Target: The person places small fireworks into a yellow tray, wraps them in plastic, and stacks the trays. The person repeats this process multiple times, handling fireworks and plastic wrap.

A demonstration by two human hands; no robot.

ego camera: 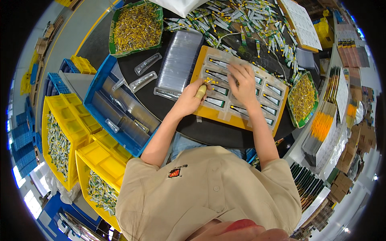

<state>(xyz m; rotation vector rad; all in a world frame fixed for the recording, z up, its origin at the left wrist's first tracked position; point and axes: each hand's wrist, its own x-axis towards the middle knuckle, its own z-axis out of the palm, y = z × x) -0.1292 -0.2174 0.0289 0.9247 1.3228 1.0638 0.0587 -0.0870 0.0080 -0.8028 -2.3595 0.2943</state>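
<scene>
My left hand point(193, 96) is closed around a bunch of small yellow-headed pieces point(211, 80), at the left part of a yellow-edged tray point(197, 67). A yellowish finger cot point(200, 91) covers its thumb. My right hand point(242, 82) is over the middle of the tray, its fingers bent downward and slightly blurred; whether they pinch anything is hidden. Several small white-and-green tubes point(217, 102) with yellow tips lie in the tray's recesses, and my right hand and forearm cover some of these.
Loose tubes point(241, 18) are heaped beyond the tray. Green boxes of yellow-headed pieces stand at the left point(137, 28) and right point(302, 101). Stacked clear plastic blisters point(182, 60) adjoin the tray. A blue bin point(99, 75) and yellow crates point(64, 108) are at left.
</scene>
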